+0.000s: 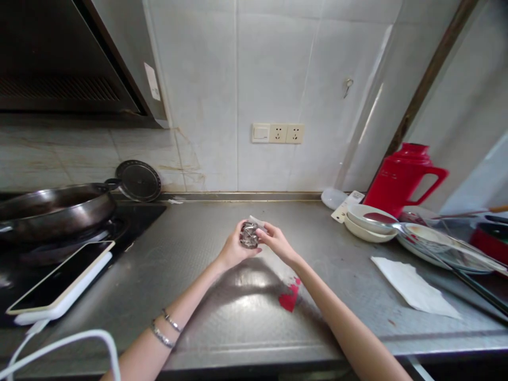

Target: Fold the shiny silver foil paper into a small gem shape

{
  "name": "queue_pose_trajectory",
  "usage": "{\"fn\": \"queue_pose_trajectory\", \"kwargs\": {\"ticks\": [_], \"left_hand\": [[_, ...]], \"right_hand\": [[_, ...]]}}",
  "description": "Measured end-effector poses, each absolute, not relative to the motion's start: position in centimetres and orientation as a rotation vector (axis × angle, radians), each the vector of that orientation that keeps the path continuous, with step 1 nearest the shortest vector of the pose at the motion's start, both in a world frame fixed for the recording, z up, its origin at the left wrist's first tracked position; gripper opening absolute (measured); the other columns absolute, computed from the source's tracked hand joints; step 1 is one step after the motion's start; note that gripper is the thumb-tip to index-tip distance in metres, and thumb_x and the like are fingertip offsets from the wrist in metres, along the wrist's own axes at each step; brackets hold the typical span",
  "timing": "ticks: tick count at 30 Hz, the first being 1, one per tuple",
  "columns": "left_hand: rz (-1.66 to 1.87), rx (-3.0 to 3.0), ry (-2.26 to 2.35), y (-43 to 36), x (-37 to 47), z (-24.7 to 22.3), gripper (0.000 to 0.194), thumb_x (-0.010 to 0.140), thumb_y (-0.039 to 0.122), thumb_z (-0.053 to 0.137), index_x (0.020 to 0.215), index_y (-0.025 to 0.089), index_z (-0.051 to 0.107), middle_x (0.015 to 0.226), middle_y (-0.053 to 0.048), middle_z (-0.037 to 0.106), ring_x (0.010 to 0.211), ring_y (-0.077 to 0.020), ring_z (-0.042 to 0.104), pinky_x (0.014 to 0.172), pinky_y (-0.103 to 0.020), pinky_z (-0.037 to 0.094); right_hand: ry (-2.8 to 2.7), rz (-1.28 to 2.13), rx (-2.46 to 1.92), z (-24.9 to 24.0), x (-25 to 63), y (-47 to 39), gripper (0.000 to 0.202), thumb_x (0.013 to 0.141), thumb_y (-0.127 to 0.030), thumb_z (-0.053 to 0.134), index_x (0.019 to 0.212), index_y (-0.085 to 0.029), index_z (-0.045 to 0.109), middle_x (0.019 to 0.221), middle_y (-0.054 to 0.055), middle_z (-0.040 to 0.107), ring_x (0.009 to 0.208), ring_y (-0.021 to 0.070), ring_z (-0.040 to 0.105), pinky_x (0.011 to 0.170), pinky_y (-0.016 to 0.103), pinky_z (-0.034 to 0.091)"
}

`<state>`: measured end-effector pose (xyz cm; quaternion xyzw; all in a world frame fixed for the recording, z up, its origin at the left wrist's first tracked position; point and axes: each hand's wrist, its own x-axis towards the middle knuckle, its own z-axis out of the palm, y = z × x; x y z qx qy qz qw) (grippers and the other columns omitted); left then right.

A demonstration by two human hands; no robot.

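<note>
Steel counter (222, 312), left hand (232, 247), right hand (278, 242), scrubber (249, 235)

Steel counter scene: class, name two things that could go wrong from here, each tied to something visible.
1. The small shiny ball, held by left hand and right hand above the counter, could slip and roll off.
2. The phone lies beside the wok on the stove; heat might damage it.

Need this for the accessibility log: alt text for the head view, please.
Two bare hands, left hand and right hand, together hold a small shiny crumpled ball above a steel counter. A wok and a phone are at left; a red jug, stacked bowls and a white napkin are at right.
</note>
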<state>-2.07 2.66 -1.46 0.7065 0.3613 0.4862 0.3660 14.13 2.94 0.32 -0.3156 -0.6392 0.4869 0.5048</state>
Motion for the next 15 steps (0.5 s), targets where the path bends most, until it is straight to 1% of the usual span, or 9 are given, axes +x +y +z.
{"fn": "queue_pose_trajectory", "kwargs": {"ticks": [2,4,7,9,11,12,13,15], "left_hand": [[1.288,1.765,0.908,2.5,-1.8,-1.4,0.079,0.06,0.026,0.08,0.126,0.021,0.037,0.123,-0.011,0.059,0.106,-0.0215,0.062,0.093,-0.034,0.048],[1.298,1.701,0.863,2.3,-1.6,-1.3,0.076,0.062,0.027,0.079,0.124,0.021,0.036,0.122,-0.011,0.059,0.103,-0.0206,0.063,0.091,-0.034,0.049],[1.285,1.64,0.798,1.9,-1.3,-1.1,0.074,0.063,0.027,0.078,0.122,0.02,0.034,0.119,-0.01,0.061,0.1,-0.0196,0.065,0.089,-0.033,0.05],[1.282,1.655,0.816,1.8,-1.2,-1.1,0.074,0.062,0.027,0.079,0.121,0.02,0.035,0.116,-0.009,0.062,0.099,-0.0188,0.064,0.089,-0.032,0.049],[1.275,1.688,0.874,1.6,-1.1,-1.2,0.076,0.06,0.027,0.08,0.121,0.019,0.036,0.112,-0.008,0.063,0.097,-0.0182,0.063,0.088,-0.03,0.049],[1.267,1.703,0.905,1.6,-1.0,-1.3,0.076,0.059,0.028,0.08,0.122,0.019,0.036,0.11,-0.008,0.063,0.097,-0.0181,0.063,0.087,-0.03,0.049],[1.263,1.714,0.929,1.6,-1.0,-1.4,0.077,0.059,0.028,0.08,0.122,0.019,0.037,0.109,-0.008,0.064,0.096,-0.018,0.063,0.086,-0.029,0.049],[1.254,1.734,0.956,1.6,-1.0,-1.5,0.078,0.06,0.029,0.08,0.124,0.019,0.037,0.108,-0.007,0.064,0.095,-0.0181,0.063,0.085,-0.029,0.049]], "right_hand": [[-1.516,1.178,-0.764,0.2,14.2,3.2,0.047,0.077,-0.058,0.06,0.103,-0.019,0.066,0.095,0.005,0.069,0.078,0.0161,0.065,0.064,0.027,0.054],[-1.485,1.144,-0.796,0.0,14.3,3.6,0.047,0.077,-0.06,0.058,0.098,-0.02,0.067,0.09,0.004,0.068,0.074,0.0161,0.065,0.059,0.026,0.052],[-1.485,0.989,-0.872,-0.5,14.4,4.0,0.044,0.076,-0.06,0.06,0.086,-0.018,0.068,0.079,0.003,0.067,0.068,0.017,0.064,0.055,0.025,0.049],[-1.509,0.843,-0.924,-0.6,14.6,4.1,0.043,0.078,-0.059,0.057,0.078,-0.017,0.067,0.072,0.003,0.066,0.065,0.0177,0.062,0.056,0.027,0.049],[-1.537,0.724,-0.958,-0.6,14.8,4.1,0.042,0.082,-0.056,0.054,0.076,-0.017,0.067,0.07,0.003,0.066,0.068,0.0191,0.061,0.063,0.03,0.05],[-1.554,0.697,-0.952,-0.5,14.9,4.0,0.04,0.083,-0.054,0.054,0.078,-0.017,0.068,0.073,0.004,0.068,0.072,0.0202,0.062,0.068,0.032,0.051],[-1.572,0.701,-0.925,-0.4,15.0,3.9,0.039,0.085,-0.053,0.053,0.083,-0.018,0.069,0.079,0.004,0.07,0.079,0.0215,0.064,0.075,0.034,0.051],[-1.611,0.781,-0.829,-0.1,15.0,3.7,0.037,0.087,-0.05,0.052,0.097,-0.02,0.07,0.098,0.006,0.072,0.097,0.0232,0.063,0.089,0.038,0.049]]}}
